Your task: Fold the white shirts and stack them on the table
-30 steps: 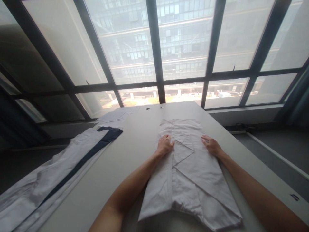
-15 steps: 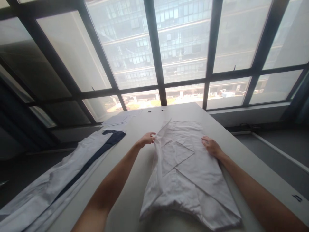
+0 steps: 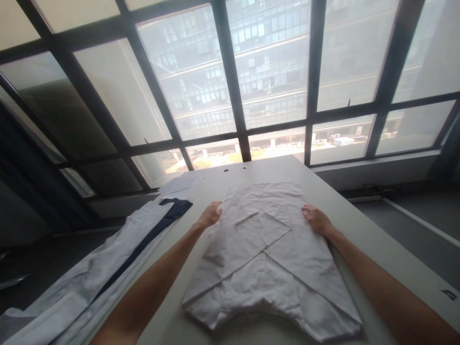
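Note:
A white garment (image 3: 266, 239) lies spread on the white table (image 3: 283, 167), with crossing diagonal fold lines over its middle and a curved edge nearest me. At its left edge is my left hand (image 3: 211, 213), the fingertips closed against the cloth. My right hand (image 3: 316, 219) touches the garment's right edge, its fingers resting flat with nothing gripped between them.
On the table's left side lies a pile of white garments (image 3: 132, 235) with a dark blue one (image 3: 158, 230) among them. White sheets (image 3: 179, 186) lie behind the pile. A small dark mark (image 3: 449, 294) is at the right edge. Large windows stand beyond the table.
The garment's left side, earlier raised and folded inward, now lies spread out to the left. My left hand has moved slightly left and down with it. My right hand has stayed almost in place.

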Demonstrator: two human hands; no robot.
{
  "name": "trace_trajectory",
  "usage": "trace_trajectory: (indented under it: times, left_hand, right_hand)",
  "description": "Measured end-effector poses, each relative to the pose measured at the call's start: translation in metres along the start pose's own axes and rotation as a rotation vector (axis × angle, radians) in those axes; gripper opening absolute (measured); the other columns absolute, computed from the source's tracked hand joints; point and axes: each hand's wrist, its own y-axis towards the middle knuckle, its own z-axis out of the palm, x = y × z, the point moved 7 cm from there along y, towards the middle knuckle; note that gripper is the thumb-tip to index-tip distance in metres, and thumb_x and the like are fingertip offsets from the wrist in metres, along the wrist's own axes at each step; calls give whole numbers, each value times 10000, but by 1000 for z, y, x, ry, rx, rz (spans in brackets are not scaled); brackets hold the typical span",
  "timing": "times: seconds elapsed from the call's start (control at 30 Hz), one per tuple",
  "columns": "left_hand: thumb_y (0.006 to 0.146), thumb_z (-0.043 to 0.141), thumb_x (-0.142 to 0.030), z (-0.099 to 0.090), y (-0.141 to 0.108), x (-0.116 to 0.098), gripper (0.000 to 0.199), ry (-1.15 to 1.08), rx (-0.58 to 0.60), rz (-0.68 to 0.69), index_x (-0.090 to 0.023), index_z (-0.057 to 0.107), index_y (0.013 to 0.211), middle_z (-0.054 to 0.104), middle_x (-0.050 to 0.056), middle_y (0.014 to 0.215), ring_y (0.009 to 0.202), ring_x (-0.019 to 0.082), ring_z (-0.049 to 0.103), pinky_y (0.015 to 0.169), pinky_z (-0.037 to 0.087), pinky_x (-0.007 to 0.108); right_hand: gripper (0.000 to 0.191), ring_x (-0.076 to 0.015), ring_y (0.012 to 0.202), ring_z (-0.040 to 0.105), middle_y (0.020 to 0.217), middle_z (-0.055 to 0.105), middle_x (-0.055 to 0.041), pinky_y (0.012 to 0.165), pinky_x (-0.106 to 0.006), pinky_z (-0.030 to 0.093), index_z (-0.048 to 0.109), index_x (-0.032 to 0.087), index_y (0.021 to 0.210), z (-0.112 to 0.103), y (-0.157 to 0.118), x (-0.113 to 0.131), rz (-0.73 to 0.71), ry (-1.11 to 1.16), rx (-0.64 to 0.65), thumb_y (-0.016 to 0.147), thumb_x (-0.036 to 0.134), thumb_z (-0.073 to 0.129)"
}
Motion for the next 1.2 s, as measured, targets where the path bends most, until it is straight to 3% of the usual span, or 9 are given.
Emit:
trace_trajectory:
  times: [0.13,0.27,0.47,0.53,0.63,0.73,0.87,1.07,1.2]
  left_hand:
    - [1005,448,-421,50,-27,-31,512,111,125,223,-214,517,1468,472,79,1550,1460,223,380,1208,271,346]
    - [1047,307,-493,82,-47,-24,605,285,188,250,-191,368,1567,282,113,1645,1532,265,209,1232,178,453]
    - [1023,299,-584,82,-56,-11,626,335,184,108,-308,323,1584,187,79,1678,1541,357,103,1203,120,595]
    - [993,378,-608,80,-53,-11,644,309,218,77,-318,358,1568,236,94,1663,1523,392,172,1176,184,619]
    - [974,466,-555,70,-34,-17,589,265,207,76,-284,482,1496,440,118,1566,1444,346,391,1145,326,519]
    - [1036,355,-428,57,-2,-22,527,253,75,69,-206,464,1501,431,139,1569,1471,261,354,1188,274,430]
    - [1025,377,-486,62,29,-13,551,247,48,12,-252,421,1522,308,113,1638,1526,301,214,1201,182,556]
    - [1001,394,-531,66,42,2,571,251,50,-75,-241,481,1484,353,145,1611,1495,353,282,1164,214,631]
    - [1026,366,-432,68,38,-26,519,274,-32,-40,-213,465,1486,385,148,1594,1499,318,273,1196,153,599]
  right_hand:
    - [382,-238,1373,503,1423,592,-153,1166,-406,353,680,162,1231,0,-2,2,-12,-20,-3,933,282,474]
    - [383,-240,1366,508,1417,595,-156,1159,-403,355,673,162,1243,-3,-6,7,-27,-56,-14,939,276,471]
    - [411,-312,1327,516,1401,595,-189,1141,-457,336,641,151,1291,-18,-15,41,27,-178,-87,964,262,418]
    - [454,-303,1306,533,1398,599,-184,1115,-422,371,600,147,1353,-7,-19,56,28,-208,-14,982,302,389]
    - [557,-324,1426,410,1531,465,-200,1170,-455,301,479,119,1477,22,-28,68,32,-242,145,988,372,394]
    - [616,-342,1515,236,1627,297,-198,1208,-559,163,366,117,1551,41,-36,67,58,-283,162,1005,403,341]
    - [635,-310,1538,171,1649,249,-177,1214,-576,106,275,144,1590,45,-39,63,46,-283,146,1018,421,287]
    - [618,-312,1540,165,1646,265,-170,1213,-566,110,374,190,1553,42,-31,62,30,-265,165,1015,488,302]
    - [605,-297,1540,170,1644,279,-159,1213,-564,118,379,204,1548,44,-25,60,16,-273,156,1018,488,316]
